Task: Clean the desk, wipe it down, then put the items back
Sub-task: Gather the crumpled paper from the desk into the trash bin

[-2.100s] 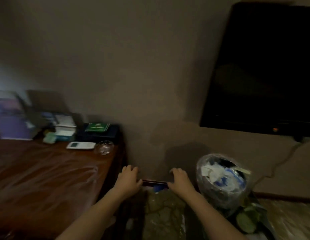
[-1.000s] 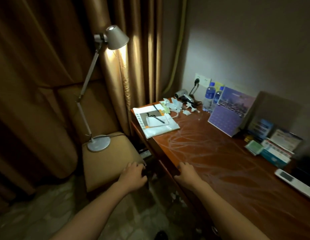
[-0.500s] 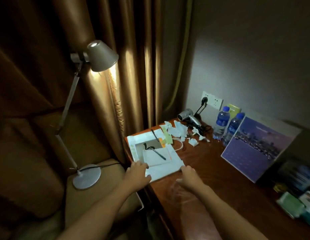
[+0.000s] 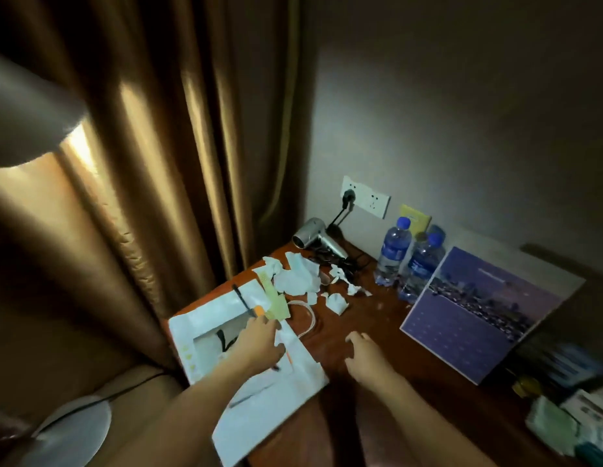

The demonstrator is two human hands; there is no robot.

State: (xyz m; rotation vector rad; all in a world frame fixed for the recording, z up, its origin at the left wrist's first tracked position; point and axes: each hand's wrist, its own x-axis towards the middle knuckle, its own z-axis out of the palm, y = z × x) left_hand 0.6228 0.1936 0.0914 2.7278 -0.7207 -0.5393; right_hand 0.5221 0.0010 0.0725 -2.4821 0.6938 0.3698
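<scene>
The dark wooden desk (image 4: pixel 411 375) fills the lower right. White papers (image 4: pixel 259 392) lie on its left corner with a black pen (image 4: pixel 241 296) and a green slip (image 4: pixel 274 299) on top. My left hand (image 4: pixel 258 343) lies over these papers, fingers forward; whether it grips anything is unclear. My right hand (image 4: pixel 365 353) hovers just above the bare wood to the right of the papers, fingers loosely spread, holding nothing. Crumpled white tissues (image 4: pixel 298 278) are scattered behind the papers.
A silver hair dryer (image 4: pixel 311 237) with its cord plugged into the wall socket (image 4: pixel 365 196) sits at the back. Two water bottles (image 4: pixel 408 261), a purple calendar (image 4: pixel 475 315) and small packets (image 4: pixel 563 423) stand right. A lamp shade (image 4: pixel 27 112) and curtains (image 4: pixel 178 146) are left.
My view turned from the bin by the desk's right end to its left corner and closed in. Both hands moved up onto the desk, the left now over the white papers.
</scene>
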